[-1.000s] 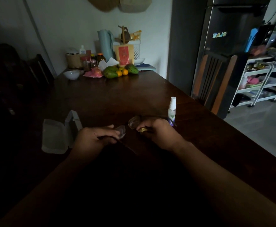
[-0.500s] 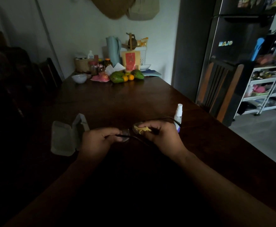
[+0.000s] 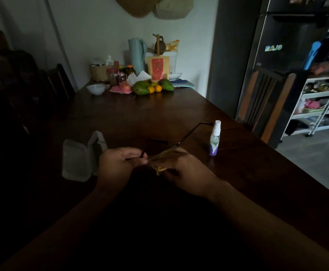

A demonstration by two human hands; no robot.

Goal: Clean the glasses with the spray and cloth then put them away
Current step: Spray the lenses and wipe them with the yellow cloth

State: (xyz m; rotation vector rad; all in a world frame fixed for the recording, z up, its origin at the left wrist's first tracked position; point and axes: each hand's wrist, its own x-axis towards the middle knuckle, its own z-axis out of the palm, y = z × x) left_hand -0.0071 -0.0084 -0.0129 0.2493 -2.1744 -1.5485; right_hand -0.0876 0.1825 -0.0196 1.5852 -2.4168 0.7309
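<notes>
Both hands hold a pair of thin dark-framed glasses (image 3: 191,133) just above the dark wooden table (image 3: 140,118), with the temples pointing away from me. My left hand (image 3: 118,163) pinches the frame at its left end. My right hand (image 3: 181,167) presses a yellow cloth (image 3: 160,169) onto the right lens, which the cloth and fingers mostly hide. A small clear spray bottle (image 3: 215,138) with a white nozzle and purple label stands upright just right of my right hand. An open white glasses case (image 3: 81,159) lies left of my left hand.
At the table's far end are a white bowl (image 3: 95,89), a pink dish, jars, mangoes and oranges (image 3: 152,88), a pale blue jug (image 3: 137,54) and a basket. A wooden chair (image 3: 265,102) stands at the right edge, before a dark fridge (image 3: 288,45) and white shelf cart (image 3: 320,106).
The glasses have been lifted and turned so that their temples now stick out toward the far side. My right hand has slid the cloth over the right lens.
</notes>
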